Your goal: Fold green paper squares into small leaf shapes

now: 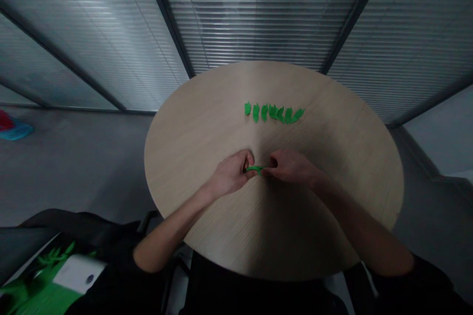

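Between both hands, low over the middle of the table, is a small strip of green paper or similar thin sheet (255, 168). My left hand (234, 170) pinches its left end between thumb and fingers. At the other end, the fingertips of my right hand (290, 165) are closed on it. Beyond the hands, several small green leaf-like pieces (265, 112) lie in a row. The leftmost ones sit apart from each other, while those on the right touch or overlap. The fingers hide part of the strip.
The round wooden table (185, 133) stands close to a glass wall with blinds (254, 19). At lower left, a white device (79, 273) rests on green material (44, 300) beside black fabric. A red and blue object (16, 129) is on the floor at far left.
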{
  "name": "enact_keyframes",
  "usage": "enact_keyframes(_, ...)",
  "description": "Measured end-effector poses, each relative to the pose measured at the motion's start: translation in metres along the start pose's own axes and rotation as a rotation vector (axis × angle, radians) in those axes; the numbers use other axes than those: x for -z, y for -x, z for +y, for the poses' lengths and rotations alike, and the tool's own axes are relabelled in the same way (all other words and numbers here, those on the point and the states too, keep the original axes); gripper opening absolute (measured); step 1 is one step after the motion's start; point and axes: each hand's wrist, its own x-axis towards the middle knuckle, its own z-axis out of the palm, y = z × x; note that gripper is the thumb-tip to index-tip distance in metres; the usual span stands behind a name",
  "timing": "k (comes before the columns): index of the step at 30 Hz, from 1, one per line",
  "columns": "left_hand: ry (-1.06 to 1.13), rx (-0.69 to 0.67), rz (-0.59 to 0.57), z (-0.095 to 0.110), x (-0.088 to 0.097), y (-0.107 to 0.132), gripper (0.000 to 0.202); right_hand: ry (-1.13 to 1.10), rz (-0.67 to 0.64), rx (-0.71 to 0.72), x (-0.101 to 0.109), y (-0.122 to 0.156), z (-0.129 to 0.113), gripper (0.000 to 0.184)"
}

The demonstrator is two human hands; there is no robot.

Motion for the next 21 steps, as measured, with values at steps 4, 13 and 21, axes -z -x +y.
enact_keyframes(4, 0.014, -0.033, 0.003, -0.003, -0.001, -0.001, 0.017, 0.008, 0.017, 0.011, -0.005, 0.003, 0.002, 0.035)
enact_keyframes(13, 0.134, -0.237, 0.014, -0.017, 0.008, 0.0, 0.011, -0.313, 0.084, 0.159, -0.008, 0.017, 0.021, 0.028)
enact_keyframes(21, 0.022, -0.323, 0.061, -0.021, 0.001, 0.003, 0.011, -0.232, 0.187, 0.348, -0.023, 0.024, 0.023, 0.032)
